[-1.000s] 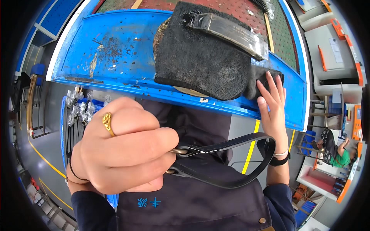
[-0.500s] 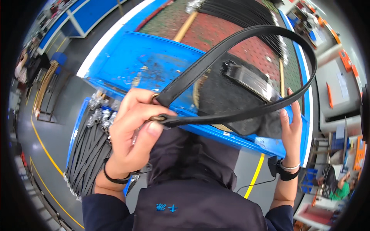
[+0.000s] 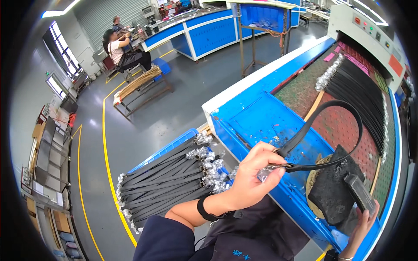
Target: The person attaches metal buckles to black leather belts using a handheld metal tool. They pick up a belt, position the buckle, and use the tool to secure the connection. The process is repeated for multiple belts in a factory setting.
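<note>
My left hand [image 3: 257, 176] is closed in a pinch on the two ends of a black strap [image 3: 358, 130], which have metal rings. The rest of the strap arcs up and right in an open loop above the blue worktop [image 3: 257, 115]. A bit of clear plastic shows at the pinched ends. At the lower right, my right hand [image 3: 362, 226] has its thumb and fingers around the near end of a dark rectangular block [image 3: 362, 193]. The block sits at the right side of a black cloth [image 3: 333, 187]. Part of my right palm is hidden by the picture's rim.
Many black straps with plastic-wrapped ends [image 3: 161, 187] fill a blue crate [image 3: 170, 150] to my left. More straps [image 3: 357, 95] lie in a row on the red-green perforated belt [image 3: 335, 126] of a machine [image 3: 370, 35]. Two people sit at a far bench [image 3: 209, 35].
The view has swung left, bringing the crate and the far bench into sight. My right hand has closed on the block's end. My left hand still pinches the strap.
</note>
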`<control>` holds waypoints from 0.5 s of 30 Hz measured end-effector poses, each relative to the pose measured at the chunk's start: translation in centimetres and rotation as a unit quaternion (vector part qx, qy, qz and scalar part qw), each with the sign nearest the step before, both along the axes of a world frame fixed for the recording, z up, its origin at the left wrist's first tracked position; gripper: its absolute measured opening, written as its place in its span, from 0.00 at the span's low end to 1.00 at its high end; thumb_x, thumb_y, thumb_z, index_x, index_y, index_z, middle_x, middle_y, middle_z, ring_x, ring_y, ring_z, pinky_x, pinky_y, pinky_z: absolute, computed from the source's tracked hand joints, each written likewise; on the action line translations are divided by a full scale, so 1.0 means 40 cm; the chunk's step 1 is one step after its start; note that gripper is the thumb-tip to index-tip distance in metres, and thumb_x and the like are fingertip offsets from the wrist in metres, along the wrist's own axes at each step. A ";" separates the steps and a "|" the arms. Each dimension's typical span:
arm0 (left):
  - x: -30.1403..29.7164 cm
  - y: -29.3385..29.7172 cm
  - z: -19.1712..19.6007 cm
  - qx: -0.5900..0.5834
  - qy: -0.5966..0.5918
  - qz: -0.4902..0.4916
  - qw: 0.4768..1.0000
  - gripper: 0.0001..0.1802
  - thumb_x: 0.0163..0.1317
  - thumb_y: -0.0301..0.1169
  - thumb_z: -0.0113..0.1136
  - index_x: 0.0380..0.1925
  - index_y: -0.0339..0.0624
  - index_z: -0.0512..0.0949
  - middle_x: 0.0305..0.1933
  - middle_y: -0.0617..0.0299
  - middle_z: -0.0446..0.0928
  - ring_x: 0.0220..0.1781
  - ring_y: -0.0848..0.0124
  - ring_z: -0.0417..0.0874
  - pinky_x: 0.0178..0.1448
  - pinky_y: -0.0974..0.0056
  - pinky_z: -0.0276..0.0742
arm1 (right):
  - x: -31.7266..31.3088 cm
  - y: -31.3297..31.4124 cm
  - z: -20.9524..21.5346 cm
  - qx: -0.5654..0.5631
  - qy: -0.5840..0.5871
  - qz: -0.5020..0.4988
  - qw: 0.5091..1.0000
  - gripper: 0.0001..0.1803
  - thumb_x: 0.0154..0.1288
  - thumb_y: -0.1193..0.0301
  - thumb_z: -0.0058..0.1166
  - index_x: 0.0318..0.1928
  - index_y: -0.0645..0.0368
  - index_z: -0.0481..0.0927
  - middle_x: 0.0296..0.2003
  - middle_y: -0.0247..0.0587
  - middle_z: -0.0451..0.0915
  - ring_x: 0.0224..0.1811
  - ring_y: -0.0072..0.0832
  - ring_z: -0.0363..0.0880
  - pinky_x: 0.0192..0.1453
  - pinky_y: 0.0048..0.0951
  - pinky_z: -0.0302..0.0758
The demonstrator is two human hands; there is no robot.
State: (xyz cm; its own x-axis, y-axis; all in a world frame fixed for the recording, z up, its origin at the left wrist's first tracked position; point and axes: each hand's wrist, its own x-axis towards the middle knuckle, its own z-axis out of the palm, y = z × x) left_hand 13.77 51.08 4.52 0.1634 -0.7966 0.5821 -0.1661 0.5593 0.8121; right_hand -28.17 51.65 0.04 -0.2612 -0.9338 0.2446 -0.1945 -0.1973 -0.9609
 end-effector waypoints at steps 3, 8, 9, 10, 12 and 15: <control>-0.009 -0.022 0.022 -0.039 -0.069 0.022 0.997 0.09 0.48 0.21 0.60 0.33 0.37 0.78 0.36 0.55 0.72 0.40 0.66 0.74 0.43 0.66 0.70 | -0.051 0.044 0.005 -0.079 -0.210 -0.040 0.974 0.25 0.69 0.63 0.43 0.62 0.63 0.60 0.56 0.46 0.69 0.55 0.30 0.71 0.54 0.28 0.72; -0.067 -0.046 0.034 -0.069 -0.103 -0.015 0.992 0.10 0.41 0.19 0.60 0.28 0.37 0.79 0.33 0.56 0.73 0.35 0.67 0.74 0.38 0.67 0.70 | -0.062 0.130 0.142 -0.227 -0.337 0.173 0.897 0.29 0.69 0.65 0.39 0.65 0.67 0.52 0.62 0.52 0.62 0.64 0.40 0.61 0.67 0.39 0.62; -0.089 -0.045 0.039 -0.073 -0.113 -0.029 0.990 0.10 0.40 0.19 0.60 0.27 0.37 0.79 0.33 0.57 0.73 0.34 0.67 0.74 0.38 0.67 0.70 | -0.060 0.144 0.151 -0.254 -0.351 0.151 0.889 0.31 0.68 0.64 0.40 0.66 0.67 0.51 0.63 0.54 0.60 0.66 0.42 0.57 0.68 0.42 0.59; -0.114 -0.044 0.050 -0.080 -0.146 -0.044 0.985 0.11 0.38 0.19 0.60 0.27 0.37 0.79 0.32 0.57 0.72 0.33 0.67 0.74 0.36 0.67 0.69 | -0.047 0.156 0.166 -0.269 -0.338 0.096 0.897 0.32 0.66 0.64 0.41 0.66 0.66 0.51 0.62 0.55 0.60 0.66 0.43 0.57 0.68 0.44 0.58; -0.178 -0.055 0.064 -0.103 -0.146 -0.107 0.978 0.12 0.36 0.18 0.60 0.26 0.37 0.79 0.30 0.58 0.72 0.31 0.67 0.73 0.34 0.67 0.68 | 0.003 0.181 0.198 -0.292 -0.280 0.018 0.914 0.33 0.64 0.62 0.43 0.65 0.65 0.52 0.60 0.56 0.62 0.65 0.44 0.59 0.67 0.47 0.57; -0.245 -0.032 0.069 -0.080 -0.174 -0.175 0.966 0.10 0.37 0.20 0.59 0.25 0.39 0.79 0.31 0.58 0.71 0.31 0.68 0.71 0.34 0.67 0.68 | 0.084 0.183 0.193 -0.270 -0.192 -0.081 0.940 0.36 0.57 0.58 0.50 0.61 0.63 0.55 0.52 0.55 0.67 0.55 0.41 0.68 0.56 0.42 0.69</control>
